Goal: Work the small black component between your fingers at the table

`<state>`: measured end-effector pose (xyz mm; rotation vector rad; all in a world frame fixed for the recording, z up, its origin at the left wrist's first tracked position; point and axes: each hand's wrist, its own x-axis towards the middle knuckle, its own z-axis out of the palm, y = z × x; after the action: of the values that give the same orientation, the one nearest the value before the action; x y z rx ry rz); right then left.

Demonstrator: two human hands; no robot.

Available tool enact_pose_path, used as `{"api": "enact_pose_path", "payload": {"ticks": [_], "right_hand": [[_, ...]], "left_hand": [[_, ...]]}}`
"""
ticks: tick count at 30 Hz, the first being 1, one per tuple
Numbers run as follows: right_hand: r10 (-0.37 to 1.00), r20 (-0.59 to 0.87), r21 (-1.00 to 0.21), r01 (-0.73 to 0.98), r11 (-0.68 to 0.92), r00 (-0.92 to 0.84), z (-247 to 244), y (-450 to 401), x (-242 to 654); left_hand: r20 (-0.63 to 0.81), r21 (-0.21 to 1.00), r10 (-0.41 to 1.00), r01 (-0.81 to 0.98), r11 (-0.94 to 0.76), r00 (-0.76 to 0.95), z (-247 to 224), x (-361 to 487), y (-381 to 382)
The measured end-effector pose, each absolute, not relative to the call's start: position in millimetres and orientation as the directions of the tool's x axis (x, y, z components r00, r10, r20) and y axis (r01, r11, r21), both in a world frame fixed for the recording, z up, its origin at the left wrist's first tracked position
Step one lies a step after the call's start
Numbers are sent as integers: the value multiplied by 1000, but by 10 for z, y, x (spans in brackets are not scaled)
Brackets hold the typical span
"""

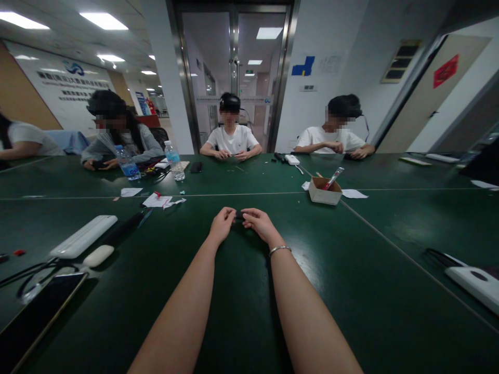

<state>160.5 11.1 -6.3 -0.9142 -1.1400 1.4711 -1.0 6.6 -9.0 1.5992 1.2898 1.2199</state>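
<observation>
Both of my hands meet over the middle of the dark green table [241, 259]. My left hand [223, 223] pinches the left end of a small dark object [239, 214]. On its right end are the closed fingers of my right hand [259, 223], whose wrist carries a silver bracelet [279, 250]. The object is too small and dark to name. Beyond and to the right of my hands stands a small cardboard box [325, 194] with a shiny tool [335, 177] leaning in it.
Left lie a phone [42, 311], a white power bank [84, 236], a white oval case [99, 256] and cables; paper scraps [157, 200] lie farther back. Two bottles [174, 162] stand near people across the table. A white device [475, 284] lies at right.
</observation>
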Motion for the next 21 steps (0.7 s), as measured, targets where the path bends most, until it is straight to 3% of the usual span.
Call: {"api": "enact_pose_path", "payload": {"ticks": [21], "right_hand": [[984, -36, -963, -257, -82, -177, -7, 87, 1587]], "left_hand": [[366, 884, 929, 296, -362, 43, 57, -25, -26]]}}
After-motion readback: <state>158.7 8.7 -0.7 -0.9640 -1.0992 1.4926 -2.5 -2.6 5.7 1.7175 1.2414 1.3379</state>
